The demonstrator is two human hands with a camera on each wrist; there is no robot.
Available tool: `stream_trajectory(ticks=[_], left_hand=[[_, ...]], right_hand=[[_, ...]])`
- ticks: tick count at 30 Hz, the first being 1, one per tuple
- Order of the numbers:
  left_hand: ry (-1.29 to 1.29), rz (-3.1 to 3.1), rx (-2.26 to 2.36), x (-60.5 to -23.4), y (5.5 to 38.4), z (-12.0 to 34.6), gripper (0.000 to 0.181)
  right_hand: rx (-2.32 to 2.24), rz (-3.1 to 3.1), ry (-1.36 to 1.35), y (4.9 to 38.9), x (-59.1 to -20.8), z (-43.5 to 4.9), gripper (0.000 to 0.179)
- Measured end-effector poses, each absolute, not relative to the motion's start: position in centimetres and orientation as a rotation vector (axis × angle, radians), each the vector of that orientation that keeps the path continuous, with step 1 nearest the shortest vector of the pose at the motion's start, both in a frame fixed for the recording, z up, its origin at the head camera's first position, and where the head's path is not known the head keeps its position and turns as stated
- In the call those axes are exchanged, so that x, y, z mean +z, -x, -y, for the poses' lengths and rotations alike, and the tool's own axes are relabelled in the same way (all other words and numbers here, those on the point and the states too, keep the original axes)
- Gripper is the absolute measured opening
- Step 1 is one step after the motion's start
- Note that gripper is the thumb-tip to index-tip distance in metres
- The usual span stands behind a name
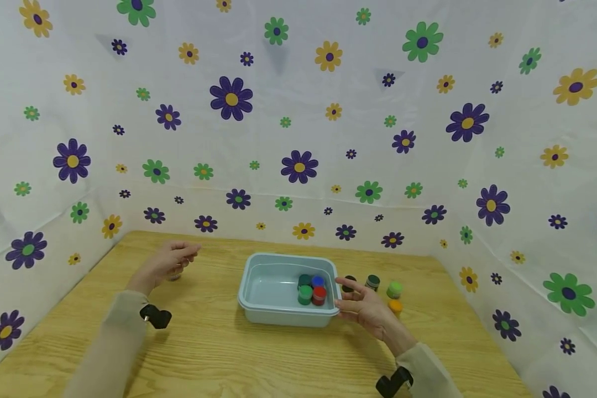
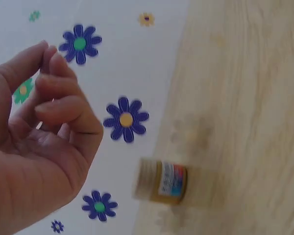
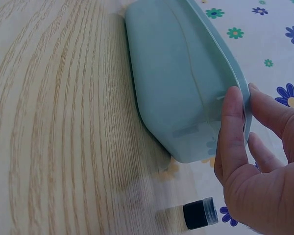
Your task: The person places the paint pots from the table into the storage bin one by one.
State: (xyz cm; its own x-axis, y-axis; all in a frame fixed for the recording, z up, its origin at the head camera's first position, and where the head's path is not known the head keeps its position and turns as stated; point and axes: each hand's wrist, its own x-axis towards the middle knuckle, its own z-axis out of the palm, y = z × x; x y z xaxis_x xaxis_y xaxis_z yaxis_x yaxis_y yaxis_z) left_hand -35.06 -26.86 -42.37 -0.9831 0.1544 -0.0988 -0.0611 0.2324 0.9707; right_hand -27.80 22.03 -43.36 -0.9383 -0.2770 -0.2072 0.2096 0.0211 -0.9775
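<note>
My left hand [image 1: 171,260] hovers over the table's left side, its fingers loosely curled and thumb tip against the index fingertip, nothing visible between them. Just below it is a small jar with a gold-brown body and printed label [image 2: 169,182], mostly hidden in the head view. With my right hand [image 1: 370,312] I grip the right rim of a pale blue plastic basin [image 1: 288,318]; fingers lie on both sides of the rim in the right wrist view. Inside the basin, at its right end, sit a red jar [image 1: 319,296], a blue jar [image 1: 318,282] and two green jars [image 1: 305,294].
Right of the basin stand a black jar [image 1: 349,283], a dark green jar [image 1: 372,282], a light green jar [image 1: 394,289] and an orange jar [image 1: 395,306]. The wooden table [image 1: 204,354] is bordered by flower-patterned white sheeting [image 1: 258,138] at the back and both sides.
</note>
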Motion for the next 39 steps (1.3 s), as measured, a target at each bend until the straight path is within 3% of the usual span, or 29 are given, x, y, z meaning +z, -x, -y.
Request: stream_trajectory(ticks=[8, 18, 39], left_hand=[[0.256, -2.415, 1.934, -43.7, 34.7, 29.3, 0.037], [0.364, -2.479, 1.766, -45.8, 35.0, 31.1, 0.061], [0.254, -2.235, 1.717, -46.3, 34.9, 31.9, 0.077]], right_hand=[[-1.985, -1.962, 0.052, 27.8, -43.3, -22.1, 0.071], [-1.986, -1.955, 0.067, 27.6, -43.2, -22.0, 0.072], [-1.973, -1.984, 0.058, 27.9, -43.5, -22.0, 0.072]])
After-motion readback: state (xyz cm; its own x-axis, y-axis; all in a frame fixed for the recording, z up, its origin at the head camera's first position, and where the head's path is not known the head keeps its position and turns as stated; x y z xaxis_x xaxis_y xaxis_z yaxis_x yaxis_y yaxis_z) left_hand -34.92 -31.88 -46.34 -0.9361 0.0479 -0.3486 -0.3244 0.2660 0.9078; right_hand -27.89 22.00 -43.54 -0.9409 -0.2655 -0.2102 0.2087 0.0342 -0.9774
